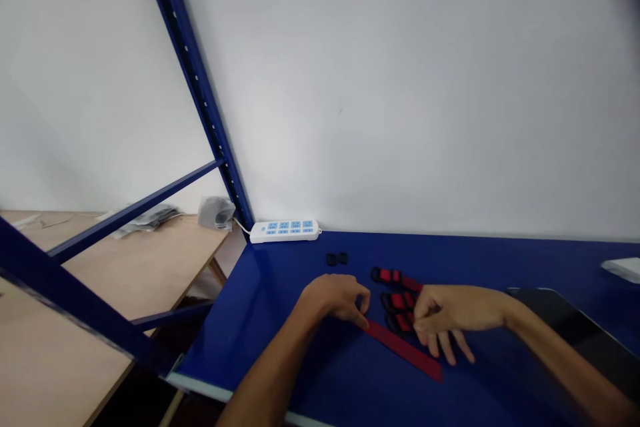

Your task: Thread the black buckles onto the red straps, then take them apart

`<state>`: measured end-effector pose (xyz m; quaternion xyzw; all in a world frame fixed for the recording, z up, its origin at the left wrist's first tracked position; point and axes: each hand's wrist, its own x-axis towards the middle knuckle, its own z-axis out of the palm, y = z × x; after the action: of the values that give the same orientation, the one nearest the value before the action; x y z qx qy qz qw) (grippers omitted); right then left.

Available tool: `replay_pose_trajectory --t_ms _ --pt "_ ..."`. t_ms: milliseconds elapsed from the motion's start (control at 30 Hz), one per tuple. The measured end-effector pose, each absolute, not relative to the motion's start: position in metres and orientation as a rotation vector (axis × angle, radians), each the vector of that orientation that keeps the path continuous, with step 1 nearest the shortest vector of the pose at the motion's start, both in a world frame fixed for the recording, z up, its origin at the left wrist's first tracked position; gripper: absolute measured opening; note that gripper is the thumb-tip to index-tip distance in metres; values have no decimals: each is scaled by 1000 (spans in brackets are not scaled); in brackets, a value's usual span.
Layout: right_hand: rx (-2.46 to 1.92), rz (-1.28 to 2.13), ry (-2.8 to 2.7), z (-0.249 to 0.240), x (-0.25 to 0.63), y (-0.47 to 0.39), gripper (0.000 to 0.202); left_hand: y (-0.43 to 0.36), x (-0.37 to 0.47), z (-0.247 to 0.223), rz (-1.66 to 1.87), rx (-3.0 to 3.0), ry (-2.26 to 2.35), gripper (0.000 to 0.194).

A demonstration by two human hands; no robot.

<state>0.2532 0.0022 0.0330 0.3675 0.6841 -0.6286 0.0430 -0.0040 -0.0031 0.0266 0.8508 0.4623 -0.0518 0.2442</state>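
Observation:
My left hand pinches the near-left end of a flat red strap, which runs out to the right over the blue tabletop. Just above the strap's far part is my right hand, palm down, some fingers stretched apart; nothing shows in it. Its thumb and forefinger are partly hidden against each other. Beside and partly behind that hand lie several red straps with black buckles. Further back on the table are two small black buckle pieces.
A white power strip stands against the wall at the back left. On the right lies a dark flat panel, with a white object behind it. A blue metal frame separates a wooden table holding plastic bags.

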Motion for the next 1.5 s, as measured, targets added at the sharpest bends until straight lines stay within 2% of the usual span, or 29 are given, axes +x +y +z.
replay_pose_trajectory --t_ms 200,300,433,567,833,1000,1133,1333,1500 --pt "1191 -2060 2256 17 249 16 48 -4 -2 24 -203 2277 1353 28" --pt "1257 -1997 2403 13 249 23 45 -2 -3 20 -158 2259 1409 30" --pt "1530 -1792 2688 11 258 37 38 4 -4 15 -52 2275 1384 28" --pt "1832 -1436 2945 9 267 45 33 8 -5 17 56 2285 1303 26" --pt "1629 -789 3006 20 250 29 27 1 -3 25 82 2349 1225 33" --pt "1541 -703 2924 11 248 26 41 3 0 26 311 2448 1190 29" --pt "1499 -635 2984 2 243 28 35 6 8 14 489 2495 1130 21" --pt "1640 -780 2980 4 239 29 36 6 18 3 672 2495 978 17" --pt "1661 -1513 2811 13 240 30 44 0 20 13 886 2445 981 14"
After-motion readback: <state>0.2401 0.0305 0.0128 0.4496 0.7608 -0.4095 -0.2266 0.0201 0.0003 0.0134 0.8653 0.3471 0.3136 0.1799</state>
